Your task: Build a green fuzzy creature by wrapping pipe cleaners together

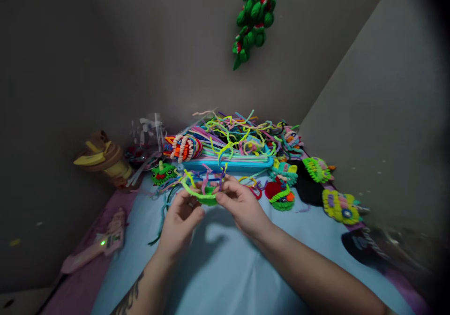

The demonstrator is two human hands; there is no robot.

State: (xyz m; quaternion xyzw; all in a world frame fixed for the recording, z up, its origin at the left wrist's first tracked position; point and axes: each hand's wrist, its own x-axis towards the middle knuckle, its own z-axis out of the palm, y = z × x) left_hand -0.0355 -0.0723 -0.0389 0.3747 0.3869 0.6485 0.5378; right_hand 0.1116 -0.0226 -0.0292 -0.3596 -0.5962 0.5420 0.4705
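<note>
Between my two hands, raised over the blue cloth (225,268), is a piece made of green pipe cleaners (207,198), with yellow, pink and purple ends sticking up from it. My left hand (183,216) grips its left side, fingers behind and thumb in front. On the right side, my right hand (241,205) pinches it between thumb and fingers. The inside of the piece is partly hidden by the fingers. Just behind the hands stands a blue tray (228,166) heaped with pipe cleaners (232,134) in many colours.
Finished pipe-cleaner figures lie around: a green one (164,173) at left, a red and green one (280,195) and a yellow one (341,207) at right. A pink glue gun (96,247) with a lit green light rests at left. A green garland (253,24) hangs on the wall.
</note>
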